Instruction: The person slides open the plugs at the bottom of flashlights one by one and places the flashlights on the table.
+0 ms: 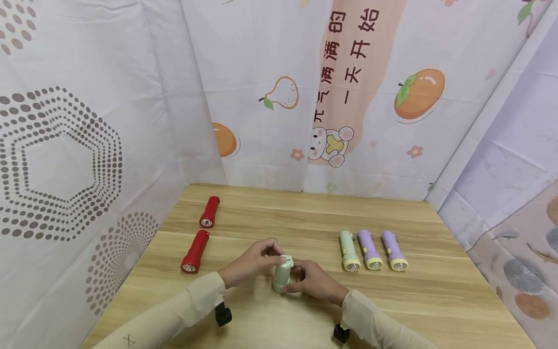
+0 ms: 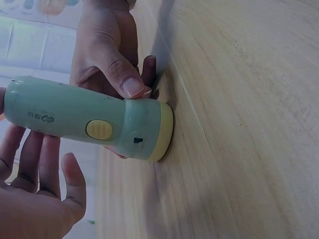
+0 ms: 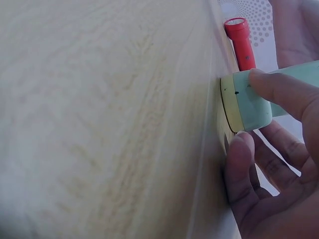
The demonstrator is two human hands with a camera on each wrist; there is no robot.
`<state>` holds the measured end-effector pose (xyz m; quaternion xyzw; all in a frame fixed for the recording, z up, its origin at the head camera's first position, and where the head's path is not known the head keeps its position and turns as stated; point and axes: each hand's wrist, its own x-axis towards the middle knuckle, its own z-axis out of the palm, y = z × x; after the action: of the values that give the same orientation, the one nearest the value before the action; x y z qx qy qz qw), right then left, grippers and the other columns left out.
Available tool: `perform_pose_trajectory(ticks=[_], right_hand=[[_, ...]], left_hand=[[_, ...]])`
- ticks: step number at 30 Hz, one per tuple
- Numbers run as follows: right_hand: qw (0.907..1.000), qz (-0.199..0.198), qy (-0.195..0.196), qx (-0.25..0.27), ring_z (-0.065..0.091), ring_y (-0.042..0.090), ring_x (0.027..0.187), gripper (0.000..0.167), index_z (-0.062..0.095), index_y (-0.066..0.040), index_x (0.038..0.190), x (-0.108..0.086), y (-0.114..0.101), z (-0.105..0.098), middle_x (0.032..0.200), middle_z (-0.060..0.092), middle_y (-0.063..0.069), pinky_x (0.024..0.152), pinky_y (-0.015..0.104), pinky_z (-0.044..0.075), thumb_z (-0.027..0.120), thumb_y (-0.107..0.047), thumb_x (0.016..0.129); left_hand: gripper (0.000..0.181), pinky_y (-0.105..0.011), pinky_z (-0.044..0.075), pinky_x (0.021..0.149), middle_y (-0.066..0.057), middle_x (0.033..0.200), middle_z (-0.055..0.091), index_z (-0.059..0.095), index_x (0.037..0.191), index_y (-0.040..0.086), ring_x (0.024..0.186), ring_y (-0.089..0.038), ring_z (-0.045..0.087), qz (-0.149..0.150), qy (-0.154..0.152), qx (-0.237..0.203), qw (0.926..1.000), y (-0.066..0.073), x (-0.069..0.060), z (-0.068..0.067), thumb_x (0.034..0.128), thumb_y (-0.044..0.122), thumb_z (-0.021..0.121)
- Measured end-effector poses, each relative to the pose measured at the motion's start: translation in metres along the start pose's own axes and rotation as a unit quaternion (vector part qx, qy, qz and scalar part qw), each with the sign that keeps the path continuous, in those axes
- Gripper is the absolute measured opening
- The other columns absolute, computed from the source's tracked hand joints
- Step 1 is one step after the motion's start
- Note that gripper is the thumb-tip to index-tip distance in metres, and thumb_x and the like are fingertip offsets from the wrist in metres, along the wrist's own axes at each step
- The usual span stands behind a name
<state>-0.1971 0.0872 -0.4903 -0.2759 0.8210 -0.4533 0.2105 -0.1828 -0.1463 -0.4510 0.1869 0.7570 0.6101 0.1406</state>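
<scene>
A pale green flashlight [image 1: 282, 276] stands upright on the table, its yellow-rimmed head down. My left hand [image 1: 255, 261] holds it near the upper end, with a digit against the end cap and fingertips along the body in the left wrist view. Lower down, my right hand [image 1: 316, 281] grips the head, thumb [image 2: 130, 85] pressed on its side. A yellow switch [image 2: 99, 130] shows on the flashlight's body [image 2: 65, 107]. In the right wrist view, the green head [image 3: 251, 102] lies between the right hand's digits.
Two red flashlights [image 1: 195, 252] lie at the left of the wooden table [image 1: 270, 213]. To the right lie another green flashlight [image 1: 348, 249] and two purple flashlights [image 1: 369, 249] in a row. Printed curtains [image 1: 261, 145] hang behind and at both sides.
</scene>
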Motion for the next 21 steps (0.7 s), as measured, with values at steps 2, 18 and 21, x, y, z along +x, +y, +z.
perform_pose_trajectory(ticks=[2,18,21], right_hand=[[1.0000,0.000,0.001,-0.001,0.049,0.009,0.065,0.046,0.071,-0.028,0.126,-0.0003,-0.0004,-0.0002,0.093,0.068,0.002,0.055,0.022,0.042,0.087,-0.030,0.084],[1.0000,-0.003,0.000,0.000,0.052,0.009,0.067,0.045,0.071,-0.024,0.126,0.0009,0.0019,-0.0003,0.101,0.070,-0.006,0.057,0.023,0.044,0.087,-0.030,0.084],[1.0000,-0.001,0.000,0.002,0.052,0.010,0.068,0.046,0.071,-0.024,0.126,0.0003,0.0016,-0.0001,0.101,0.070,-0.006,0.059,0.023,0.044,0.087,-0.030,0.084]], left_hand=[[0.018,-0.039,0.044,0.089,-0.005,0.108,0.064,0.066,0.105,0.009,0.103,-0.023,0.055,0.000,0.002,0.002,1.0000,0.0006,0.0004,0.0006,0.0987,0.025,0.070],[0.017,-0.037,0.045,0.085,-0.004,0.101,0.063,0.065,0.100,0.009,0.097,-0.022,0.055,-0.003,0.012,0.002,0.9999,0.0051,0.0029,0.0039,0.0973,0.024,0.072],[0.018,-0.036,0.045,0.085,-0.004,0.101,0.063,0.064,0.100,0.008,0.096,-0.022,0.055,-0.006,0.012,-0.003,0.9999,0.0044,0.0034,0.0043,0.0969,0.024,0.073]])
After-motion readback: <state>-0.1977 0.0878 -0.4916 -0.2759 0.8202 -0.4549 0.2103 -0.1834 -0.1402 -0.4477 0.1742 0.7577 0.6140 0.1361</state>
